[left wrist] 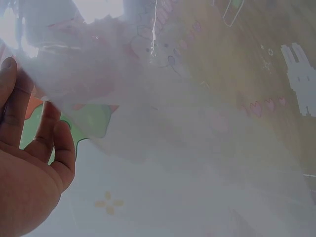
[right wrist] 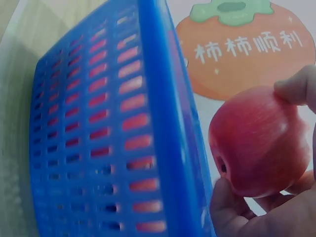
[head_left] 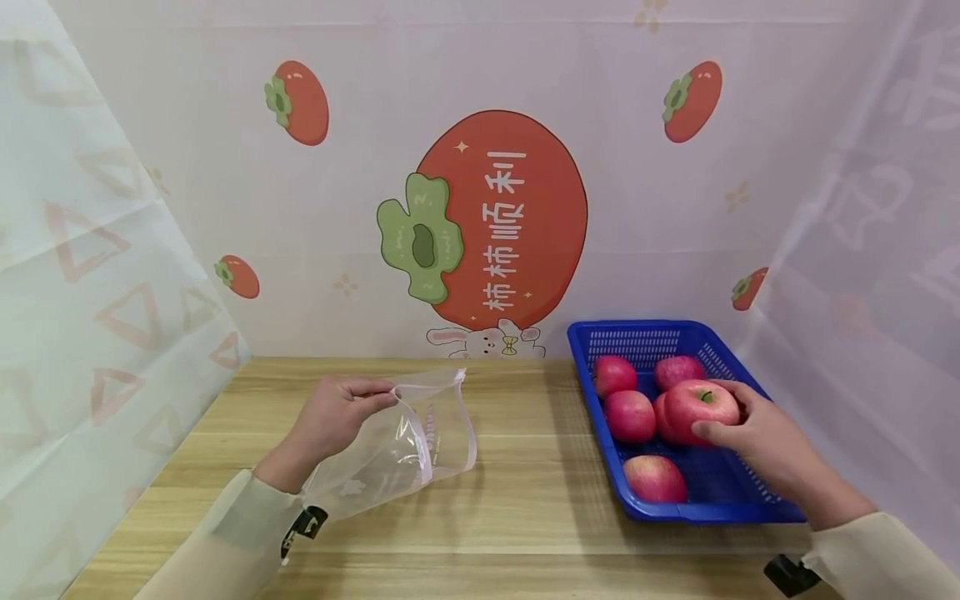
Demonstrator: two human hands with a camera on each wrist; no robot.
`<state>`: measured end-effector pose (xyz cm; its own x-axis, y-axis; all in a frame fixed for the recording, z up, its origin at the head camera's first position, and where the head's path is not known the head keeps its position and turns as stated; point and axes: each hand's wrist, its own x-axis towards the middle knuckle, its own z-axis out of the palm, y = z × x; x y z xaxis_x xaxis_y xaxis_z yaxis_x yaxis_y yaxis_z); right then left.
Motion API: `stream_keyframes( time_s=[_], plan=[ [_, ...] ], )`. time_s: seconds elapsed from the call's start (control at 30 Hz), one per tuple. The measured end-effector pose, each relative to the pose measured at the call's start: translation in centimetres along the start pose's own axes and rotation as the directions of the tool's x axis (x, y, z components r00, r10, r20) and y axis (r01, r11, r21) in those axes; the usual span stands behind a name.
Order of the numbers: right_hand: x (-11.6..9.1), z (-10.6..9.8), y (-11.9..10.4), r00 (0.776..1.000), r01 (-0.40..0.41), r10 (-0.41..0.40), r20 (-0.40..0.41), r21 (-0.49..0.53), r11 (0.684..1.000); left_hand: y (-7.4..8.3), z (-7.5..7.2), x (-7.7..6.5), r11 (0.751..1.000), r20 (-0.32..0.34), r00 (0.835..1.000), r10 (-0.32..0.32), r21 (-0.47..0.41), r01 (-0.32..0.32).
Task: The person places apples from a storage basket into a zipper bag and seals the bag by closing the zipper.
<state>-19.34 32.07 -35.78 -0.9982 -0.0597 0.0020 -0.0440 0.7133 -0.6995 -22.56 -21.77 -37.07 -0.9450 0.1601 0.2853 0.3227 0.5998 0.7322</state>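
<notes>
My left hand (head_left: 335, 417) pinches the rim of a clear plastic zip bag (head_left: 390, 454) between thumb and fingers. The bag's mouth gapes to the right, and its film fills most of the left wrist view, with printed hearts and a rabbit on it. A red apple (head_left: 703, 410) is gripped in my right hand (head_left: 772, 437), raised over a blue plastic basket (head_left: 633, 505). In the right wrist view the held apple (right wrist: 259, 140) shows above the basket's rim, fingers and thumb around it. Several more apples, such as one at the front (head_left: 655, 479), lie in the basket.
A wooden table (head_left: 517, 500) lies under the bag and basket. Behind it stands a white backdrop (head_left: 360, 208) printed with persimmons, and pale sheets hang at both sides. The basket's slatted wall (right wrist: 94, 123) rises close beside my right hand.
</notes>
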Motion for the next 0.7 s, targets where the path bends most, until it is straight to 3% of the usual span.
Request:
stream_keyframes(
  time_s=[0.3, 0.53, 0.7],
  plan=[
    [-0.6, 1.1, -1.5, 0.998, 0.067, -0.066, -0.008, 0.105, 0.992, -0.1, 0.1, 0.0, 1.0, 0.009, 1.0, 0.009, -0.017, -0.009],
    [-0.9, 1.9, -2.5, 0.998, 0.062, -0.062, -0.002, 0.074, 0.995, 0.1, 0.2, -0.1, 0.999, 0.02, 1.0, -0.007, -0.034, 0.007],
    [-1.0, 2.8, -3.4, 0.995, 0.096, -0.094, -0.022, 0.11, 0.989, 0.4, 0.4, -0.3, 0.999, 0.018, 1.0, -0.012, -0.036, 0.013]
  ],
)
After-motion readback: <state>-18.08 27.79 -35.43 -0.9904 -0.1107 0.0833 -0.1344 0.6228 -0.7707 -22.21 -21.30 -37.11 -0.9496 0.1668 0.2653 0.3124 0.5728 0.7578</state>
